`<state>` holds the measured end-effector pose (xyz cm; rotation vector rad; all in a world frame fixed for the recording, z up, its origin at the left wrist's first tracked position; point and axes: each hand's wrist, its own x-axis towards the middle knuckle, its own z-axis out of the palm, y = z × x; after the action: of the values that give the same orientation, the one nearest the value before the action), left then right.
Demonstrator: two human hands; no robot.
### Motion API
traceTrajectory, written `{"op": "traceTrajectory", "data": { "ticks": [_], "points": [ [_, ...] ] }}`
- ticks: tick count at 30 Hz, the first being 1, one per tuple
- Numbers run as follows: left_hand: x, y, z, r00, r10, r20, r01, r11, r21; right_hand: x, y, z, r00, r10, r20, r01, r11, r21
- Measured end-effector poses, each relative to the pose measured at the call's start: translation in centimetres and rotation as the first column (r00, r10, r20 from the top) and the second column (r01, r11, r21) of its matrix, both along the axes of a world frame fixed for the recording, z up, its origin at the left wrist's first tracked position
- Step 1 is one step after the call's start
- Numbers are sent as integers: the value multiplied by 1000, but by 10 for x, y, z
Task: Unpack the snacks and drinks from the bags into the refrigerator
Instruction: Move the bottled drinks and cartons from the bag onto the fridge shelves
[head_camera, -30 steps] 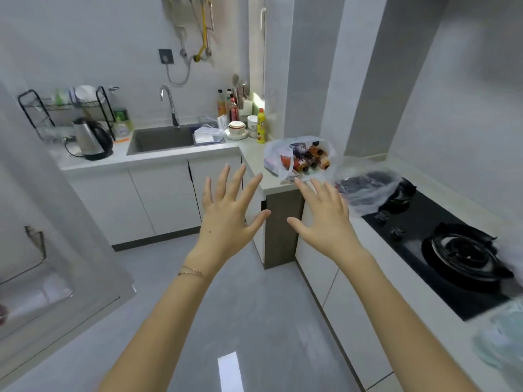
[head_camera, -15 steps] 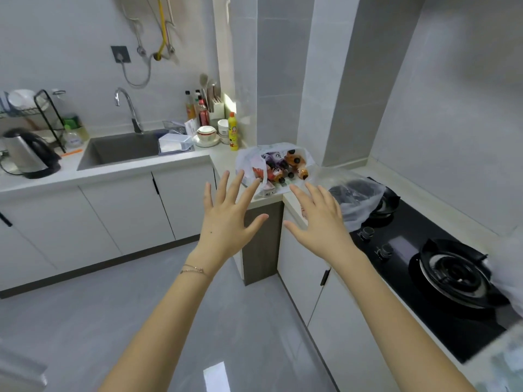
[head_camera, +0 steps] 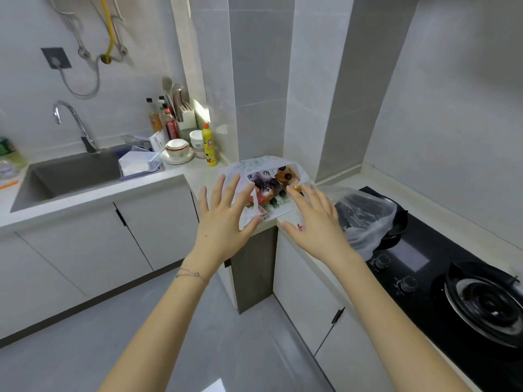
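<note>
The left hand and right hand have come nearer the white bag, both spread wide and empty, hiding its front; its bottles blur together.

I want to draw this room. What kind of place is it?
A home kitchen, most likely: it has a sink with a tap, a gas hob and white cupboards.

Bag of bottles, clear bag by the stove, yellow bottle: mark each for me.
bag of bottles (head_camera: 256, 165), head view, its white upper wall.
clear bag (head_camera: 380, 219), head view, its right plastic side.
yellow bottle (head_camera: 209, 149), head view, mid-body label.
</note>
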<state>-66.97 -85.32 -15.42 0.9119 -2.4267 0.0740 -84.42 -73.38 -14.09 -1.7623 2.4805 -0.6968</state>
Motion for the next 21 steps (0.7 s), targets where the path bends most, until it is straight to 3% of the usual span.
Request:
{"op": "traceTrajectory", "data": {
  "ticks": [13,21],
  "points": [
    [-76,-123,-60,1000,-6,28,4,996,88,-83,-129,-53,999,-11,49,6,996,91],
    [-146,-205,-91,994,52,94,-63,991,119,-154,-223,-78,995,68,73,-79,985,154]
  ]
}}
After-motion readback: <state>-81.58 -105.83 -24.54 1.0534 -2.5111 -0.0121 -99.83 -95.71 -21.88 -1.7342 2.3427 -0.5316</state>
